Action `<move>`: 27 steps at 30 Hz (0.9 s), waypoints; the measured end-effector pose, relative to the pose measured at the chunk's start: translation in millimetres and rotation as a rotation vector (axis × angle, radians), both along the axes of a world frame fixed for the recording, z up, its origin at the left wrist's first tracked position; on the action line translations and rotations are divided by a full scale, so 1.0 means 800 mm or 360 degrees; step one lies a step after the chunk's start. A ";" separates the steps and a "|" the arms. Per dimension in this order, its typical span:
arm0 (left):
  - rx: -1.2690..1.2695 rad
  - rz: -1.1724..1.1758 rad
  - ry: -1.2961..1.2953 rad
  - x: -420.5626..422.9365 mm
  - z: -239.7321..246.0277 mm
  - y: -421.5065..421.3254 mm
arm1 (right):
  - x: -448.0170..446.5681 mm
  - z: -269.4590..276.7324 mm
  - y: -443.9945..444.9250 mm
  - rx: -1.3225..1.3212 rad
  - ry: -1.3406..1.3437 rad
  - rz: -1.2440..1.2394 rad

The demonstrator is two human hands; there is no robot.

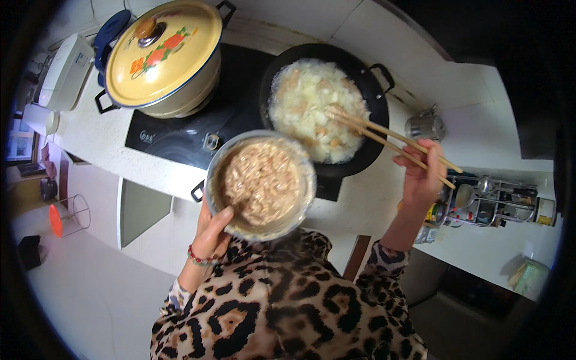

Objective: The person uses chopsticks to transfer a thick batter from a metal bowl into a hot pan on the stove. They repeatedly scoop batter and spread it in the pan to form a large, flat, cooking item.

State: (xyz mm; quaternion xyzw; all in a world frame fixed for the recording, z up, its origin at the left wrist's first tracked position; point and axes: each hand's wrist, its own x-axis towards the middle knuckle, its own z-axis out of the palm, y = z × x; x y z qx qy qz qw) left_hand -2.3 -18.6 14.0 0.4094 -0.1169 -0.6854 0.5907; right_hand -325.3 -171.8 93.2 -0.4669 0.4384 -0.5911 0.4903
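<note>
My left hand (215, 229) grips the rim of a round metal bowl (310, 180), thumb over the near edge. Coated strips of raw meat (263, 182) fill much of the bowl, which is held beside the near left edge of a black wok (380, 135). Two wooden chopsticks (396, 135) are in my right hand (425, 173), out to the right of the wok. Their tips reach into the pan and touch a pale piece of meat (335, 112). Pale chopped vegetable and meat pieces (310, 94) lie in bubbling, whitish liquid there.
A large yellow lidded pot (180, 58) stands on the left of the black cooktop (171, 139). Behind the wok's right side is a metal canister (425, 126). A wire rack (490, 202) with bottles and ladles stands at right. A white appliance (67, 74) sits far left.
</note>
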 end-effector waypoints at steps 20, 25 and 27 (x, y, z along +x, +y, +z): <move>-0.0077 -0.0262 -0.0014 -0.019 0.011 -0.016 | 0.048 -0.027 0.074 0.0284 0.0223 0.0354; -0.0115 -0.0232 -0.0032 -0.019 0.005 -0.017 | 0.032 -0.082 0.063 0.0460 -0.0370 0.0340; -0.0082 -0.0210 -0.0019 -0.021 0.008 -0.019 | 0.032 -0.093 0.062 0.0512 -0.0500 0.0296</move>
